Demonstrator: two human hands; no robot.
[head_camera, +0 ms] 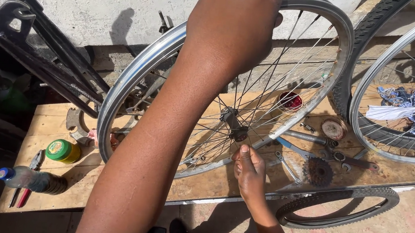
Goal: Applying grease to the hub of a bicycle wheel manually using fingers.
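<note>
Bare bicycle wheel (297,49) upright on a wooden board (63,122), between both hands. Left hand (235,24) on top, fingers curled over the rim, clamped on it. Right hand (249,169) lower, near side, fingertips pinched at the spokes just under the hub (233,124). Sprocket (317,171), wrenches (312,143), green-capped tin (62,150) and plastic bottle (31,179) lying around.

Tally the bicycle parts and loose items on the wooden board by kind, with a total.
Bare wheel rims: 2
Tyres: 2
Sprockets: 1
Spanners: 2
Plastic bottles: 1
Green-lidded tins: 1
Pliers: 1
Total: 10
</note>
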